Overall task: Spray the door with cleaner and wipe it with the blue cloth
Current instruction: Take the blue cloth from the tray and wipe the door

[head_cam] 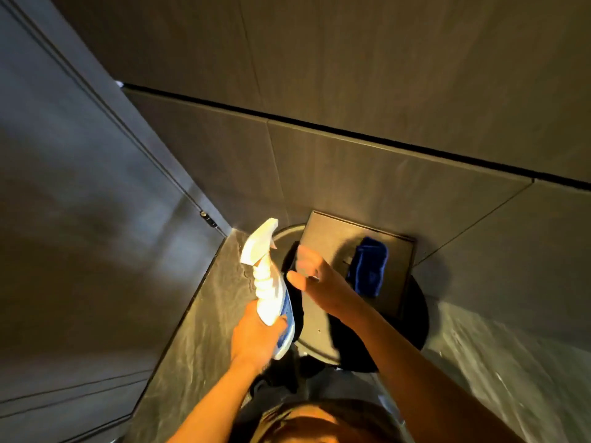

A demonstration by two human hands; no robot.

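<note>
A: Where do we stand with the cleaner?

B: We have the one spray bottle (271,286) in our left hand (256,338), which is clenched around its lower body, nozzle tilted up toward eleven o'clock. Our right hand (308,268) is released, fingers loosely spread, holding nothing; it hovers just beside the bottle's neck, at about three o'clock from it.

A: And the cloth?

B: The one blue cloth (367,270) lies folded on top of a dark square box (329,251) mounted on the tiled wall (351,161), at two o'clock from our right hand and near it, not touching.

A: The door?

B: We take the grey panel (80,187) at nine o'clock for the door; there is a small hinge or latch (208,219) at its edge. We cannot tell if it is wet.

A: How will these things handle?

B: We judge the bottle to be light, stiff plastic, smooth and maybe slippery if damp. We would hold it at the narrow neck, with a finger on the trigger, not low as now. The cloth looks soft and limp; we would pinch it across the folded middle so it lifts in one bundle and does not trail.

A: Count for us.

B: One bottle, one cloth, one box, two hands. A round dark bin (319,330) sits below the box.
</note>
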